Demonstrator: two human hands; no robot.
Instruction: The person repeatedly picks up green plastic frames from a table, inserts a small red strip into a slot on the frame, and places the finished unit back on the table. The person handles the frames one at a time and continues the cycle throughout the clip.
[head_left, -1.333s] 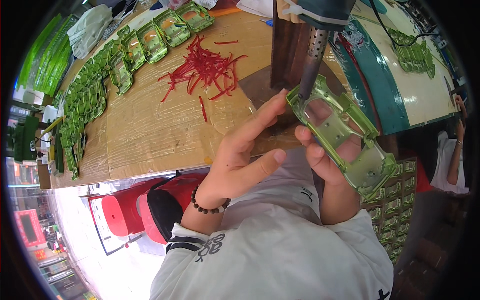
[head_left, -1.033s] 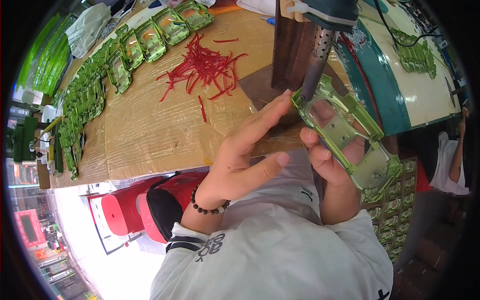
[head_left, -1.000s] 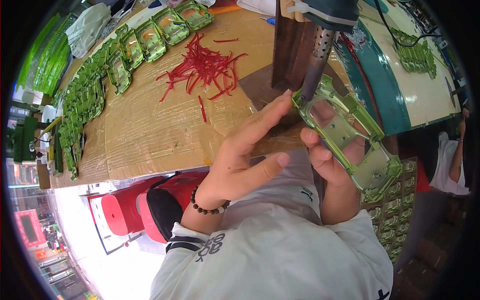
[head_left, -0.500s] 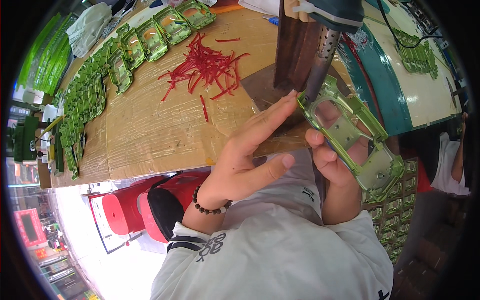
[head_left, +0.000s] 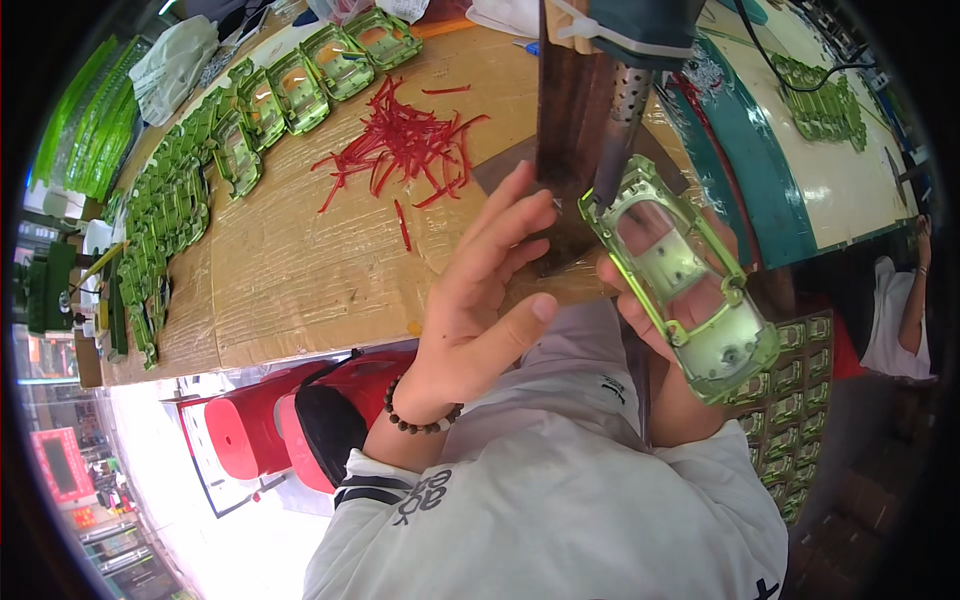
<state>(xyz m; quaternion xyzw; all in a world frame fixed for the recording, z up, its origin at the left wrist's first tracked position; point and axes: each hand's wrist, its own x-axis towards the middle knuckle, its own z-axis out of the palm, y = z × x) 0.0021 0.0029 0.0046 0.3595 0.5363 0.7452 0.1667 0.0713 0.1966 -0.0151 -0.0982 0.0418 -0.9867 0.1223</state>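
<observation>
A green toy car body shell (head_left: 726, 354) with open windows is held by my right hand (head_left: 638, 312), its fingers wrapped under and around the near side. The far end of the shell is directly beneath the perforated metal nozzle (head_left: 622, 112) of what looks like a heat gun; whether they touch, I cannot tell. To the left of the shell, my left hand (head_left: 470, 310) is raised with fingers apart and nothing in it. It wears a dark bead bracelet. Part of my right hand is hidden behind the shell.
Red plastic strips (head_left: 405, 140) lie heaped on the cardboard-covered table (head_left: 300, 260). Rows of similar green shells (head_left: 298, 92) line its left and far sides. A rusty metal upright (head_left: 568, 110) stands beside the nozzle. More shells fill a tray (head_left: 790, 400) at lower right; red stools (head_left: 240, 435) stand below left.
My left hand has drawn back from the shell's far end, its fingers now more curled. The shell has shifted slightly left and turned, showing more of its top.
</observation>
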